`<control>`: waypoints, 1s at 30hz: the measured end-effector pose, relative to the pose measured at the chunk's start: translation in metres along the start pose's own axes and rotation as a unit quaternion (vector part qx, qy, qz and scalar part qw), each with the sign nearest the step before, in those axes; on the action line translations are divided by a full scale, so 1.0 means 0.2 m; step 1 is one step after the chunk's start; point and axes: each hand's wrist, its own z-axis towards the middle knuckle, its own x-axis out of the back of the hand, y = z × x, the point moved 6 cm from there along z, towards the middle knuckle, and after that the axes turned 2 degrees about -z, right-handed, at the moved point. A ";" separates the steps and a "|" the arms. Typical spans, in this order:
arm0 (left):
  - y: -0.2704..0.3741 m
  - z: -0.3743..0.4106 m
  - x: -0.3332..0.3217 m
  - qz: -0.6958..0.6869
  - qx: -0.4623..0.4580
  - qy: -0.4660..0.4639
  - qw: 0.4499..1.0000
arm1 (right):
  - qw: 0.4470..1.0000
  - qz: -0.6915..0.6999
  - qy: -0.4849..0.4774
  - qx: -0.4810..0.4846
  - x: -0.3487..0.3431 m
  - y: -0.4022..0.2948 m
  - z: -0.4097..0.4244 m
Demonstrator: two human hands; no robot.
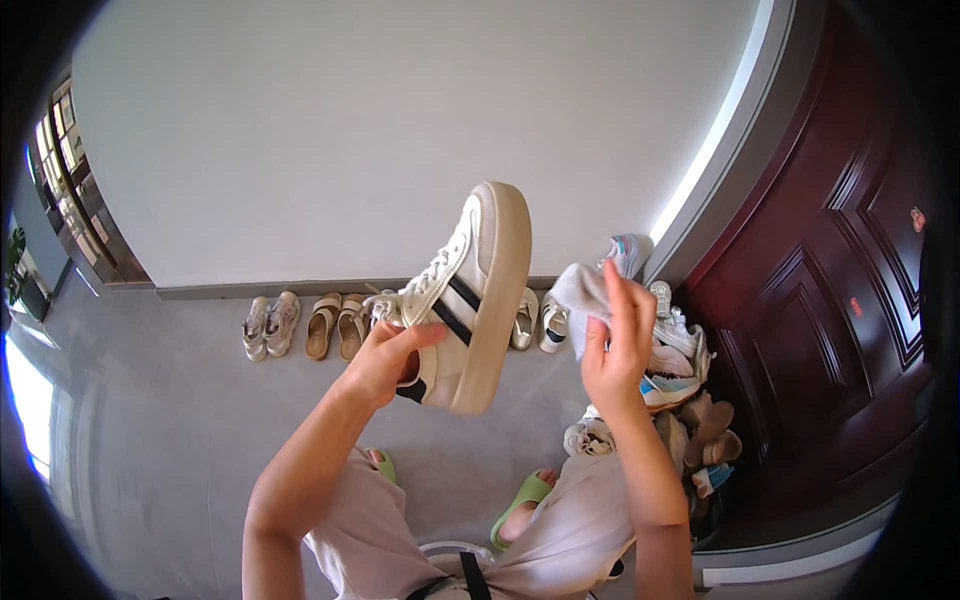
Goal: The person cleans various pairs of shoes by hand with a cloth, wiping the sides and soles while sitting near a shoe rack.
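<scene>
My left hand (pixel 386 360) grips a white lace-up sneaker (pixel 457 315) by its heel opening, the thumb pressed against its side. The sneaker has two black stripes, a thick beige sole and its toe tilted up; its sole side faces right. To the right of the shoe, and apart from it, my right hand (pixel 619 345) holds a crumpled pale grey cloth (pixel 581 296) between thumb and fingers. Part of the cloth is hidden behind that hand.
Along the wall stand white patterned sneakers (pixel 281 326), tan sandals (pixel 322 328) and more shoes (pixel 553 326). A pile of assorted shoes (pixel 679 375) lies beside the dark red panelled door (pixel 810 330). Green slippers (pixel 529 491) are on my feet. A potted plant (pixel 26 277) stands far left.
</scene>
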 end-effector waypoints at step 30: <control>-0.03 -0.03 -0.12 -0.107 0.027 0.005 0.994 | 0.955 0.214 -0.204 -0.014 -0.16 -0.13 -0.10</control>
